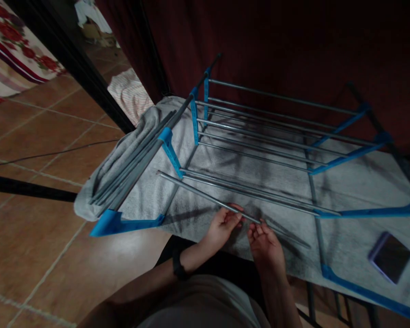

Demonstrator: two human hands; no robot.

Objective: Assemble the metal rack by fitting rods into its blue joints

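Note:
A thin grey metal rod lies slantwise across my hands, its left end near a blue plastic bracket. My left hand pinches the rod near its middle between thumb and fingers. Just to the right, my right hand has its fingertips curled up against the same rod. In front of both hands stands a partly assembled rack with blue brackets and several metal rods running between its two sides. Its front blue brackets, the left one and the right one, have no rod between them.
Several loose grey rods lie in a bundle along the left side. A grey towel-like cloth covers the surface under the rack. A phone rests at the right. Black frame posts and a dark red curtain border the surface.

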